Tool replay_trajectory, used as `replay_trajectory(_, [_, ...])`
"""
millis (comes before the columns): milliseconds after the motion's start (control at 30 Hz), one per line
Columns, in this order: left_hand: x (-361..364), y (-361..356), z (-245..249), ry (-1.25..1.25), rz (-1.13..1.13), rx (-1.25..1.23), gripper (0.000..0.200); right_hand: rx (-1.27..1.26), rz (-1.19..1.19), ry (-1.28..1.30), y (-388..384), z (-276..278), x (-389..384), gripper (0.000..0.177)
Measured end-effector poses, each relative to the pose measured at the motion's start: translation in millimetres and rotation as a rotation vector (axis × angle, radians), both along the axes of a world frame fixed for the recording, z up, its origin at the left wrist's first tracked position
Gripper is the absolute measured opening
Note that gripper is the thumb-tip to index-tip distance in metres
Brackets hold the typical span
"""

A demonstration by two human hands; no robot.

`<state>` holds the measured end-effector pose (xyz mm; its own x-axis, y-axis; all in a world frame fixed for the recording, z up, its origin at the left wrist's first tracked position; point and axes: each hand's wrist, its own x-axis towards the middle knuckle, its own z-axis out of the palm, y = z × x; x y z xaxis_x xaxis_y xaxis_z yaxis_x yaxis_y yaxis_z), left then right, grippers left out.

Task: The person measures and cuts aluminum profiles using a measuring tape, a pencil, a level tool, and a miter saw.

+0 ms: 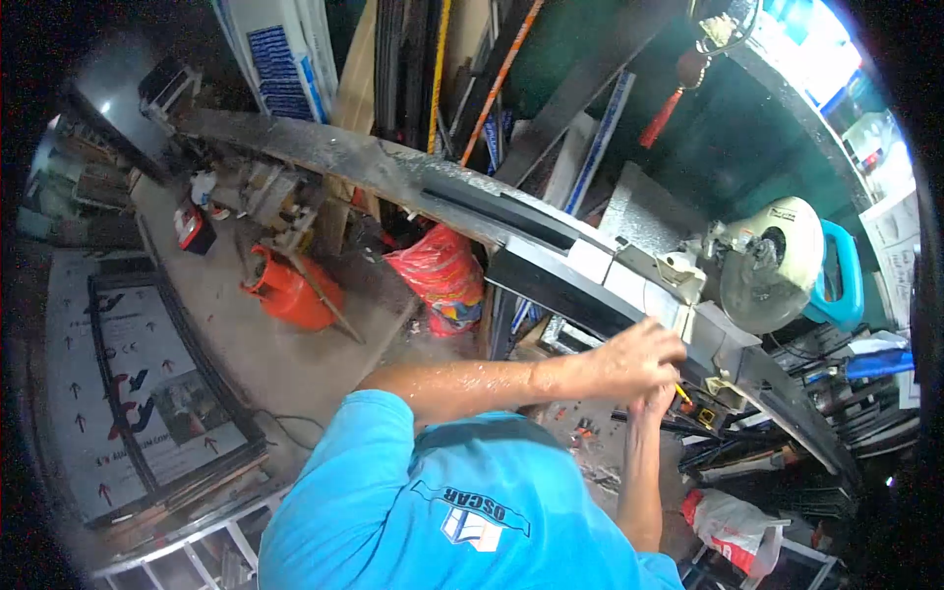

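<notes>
My left hand (639, 362) reaches across my body to the front edge of the workbench, its fingers curled. What it grips, if anything, is hidden. Beside its fingers lies the near end of a long black profile (560, 287), along the bench edge. Just below, partly covered by it, is my right hand (653, 397), with closed fingers. A thin yellow stick like a pencil (681, 392) pokes out from these fingers. A cut-off saw (772, 265) with a pale guard and teal handle (842, 275) stands on the bench beyond both hands.
The long bench (285, 138) curves across the view. Profiles and boards (413, 79) lean behind it. An orange gas cylinder (295, 287) and a red plastic bag (442, 270) are on the left. A white-and-red sack (737, 531) lies low on the right. A wrapped framed panel (147, 383) is far left.
</notes>
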<state>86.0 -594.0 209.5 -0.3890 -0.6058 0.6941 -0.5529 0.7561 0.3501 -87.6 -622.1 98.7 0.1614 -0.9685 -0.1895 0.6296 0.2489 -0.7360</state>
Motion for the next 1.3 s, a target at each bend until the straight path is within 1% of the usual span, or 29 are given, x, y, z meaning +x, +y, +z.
replay_trajectory(33, [-4.2,11.3,5.9,0.03,-0.09,-0.015,0.02,-0.064,0.128,-0.106,-7.5,-25.3,-34.4,0.04])
replay_trajectory(67, [-3.7,24.8,10.0,0.059,-0.177,-0.03,0.018,-0.126,0.259,-0.212,-6.7,-8.1,-37.4,0.04])
replay_trajectory(100, [-2.7,32.0,1.6,0.065,-0.287,0.012,0.018,0.107,0.196,-0.18,5.3,12.4,-46.1,0.039])
replay_trajectory(133, [-1.3,37.6,-7.7,0.072,-0.396,0.051,0.018,0.081,0.155,-0.142,8.0,16.0,-48.9,0.037])
replay_trajectory(167, [2.9,45.5,-9.2,0.156,-0.496,0.102,0.02,0.099,0.053,-0.117,6.7,6.0,-61.3,0.035])
replay_trajectory(200, [9.8,50.0,-11.1,0.169,-0.499,0.095,0.02,0.115,-0.048,-0.092,4.6,-6.0,-74.2,0.032])
replay_trajectory(233, [16.9,55.1,-14.6,0.149,-0.5,0.151,0.022,0.039,0.028,-0.228,8.2,-6.1,-79.1,0.03])
replay_trajectory(267, [23.5,58.7,-17.9,0.127,-0.5,0.21,0.024,0.039,0.03,-0.215,11.1,-6.8,-83.0,0.03])
replay_trajectory(333, [38.0,62.1,-29.0,0.132,-0.468,0.224,0.026,0.164,-0.166,-0.125,20.1,-1.0,-78.5,0.03])
replay_trajectory(367, [44.5,63.7,-34.0,0.175,-0.42,0.238,0.026,0.185,-0.18,-0.072,24.4,9.8,-69.1,0.024])
replay_trajectory(400, [50.7,65.6,-39.1,0.219,-0.374,0.253,0.026,0.183,-0.183,-0.058,25.2,4.6,-71.8,0.024])
replay_trajectory(500, [65.9,71.7,-37.8,0.288,-0.39,0.269,0.022,0.342,-0.13,-0.019,35.3,9.3,-69.0,0.013])
replay_trajectory(533, [69.1,73.0,-38.0,0.314,-0.408,0.279,0.021,0.417,-0.173,0.008,35.7,-1.2,-74.4,0.012])
replay_trajectory(600, [73.2,78.1,-37.6,0.356,-0.425,0.255,0.022,0.513,-0.138,0.062,47.8,-3.6,-72.3,0.011])
replay_trajectory(633, [75.3,80.1,-37.2,0.375,-0.426,0.238,0.022,0.539,-0.166,0.095,53.5,-9.3,-72.5,0.013])
replay_trajectory(667, [77.3,81.2,-37.0,0.391,-0.441,0.23,0.022,0.625,-0.158,0.149,59.5,-12.8,-72.6,0.016])
replay_trajectory(733, [80.1,85.6,-37.6,0.377,-0.45,0.249,0.023,0.674,-0.189,0.189,76.2,-7.3,-66.6,0.021])
replay_trajectory(800, [79.6,89.1,-43.1,0.411,-0.491,0.265,0.026,0.652,-0.205,0.26,93.6,-2.4,-61.6,0.024])
replay_trajectory(867, [76.0,92.5,-50.8,0.369,-0.555,0.262,0.027,0.71,-0.231,0.266,106.4,-1.4,-59.0,0.024])
replay_trajectory(900, [70.1,94.8,-52.6,0.433,-0.572,0.249,0.026,0.643,-0.122,0.218,116.5,-5.3,-70.5,0.021])
replay_trajectory(933, [68.5,96.2,-51.6,0.444,-0.585,0.251,0.026,0.606,-0.13,0.24,128.0,2.4,-59.4,0.02])
replay_trajectory(1000, [66.0,96.4,-48.0,0.481,-0.658,0.283,0.021,0.614,-0.095,0.39,145.3,33.5,-18.9,0.022])
replay_trajectory(1033, [62.8,96.4,-47.8,0.486,-0.679,0.28,0.021,0.613,-0.117,0.393,152.1,21.0,-30.9,0.022])
replay_trajectory(1100, [54.2,96.6,-49.1,0.531,-0.719,0.318,0.014,0.598,-0.157,0.314,168.5,-15.7,-59.4,0.027])
replay_trajectory(1233, [32.5,93.1,-62.7,0.548,-0.804,0.363,0.011,0.624,-0.24,0.298,194.2,-16.8,-68.9,0.027])
replay_trajectory(1300, [27.0,90.9,-66.4,0.467,-0.877,0.388,0.011,0.648,-0.286,0.276,205.6,-22.7,-70.3,0.027])
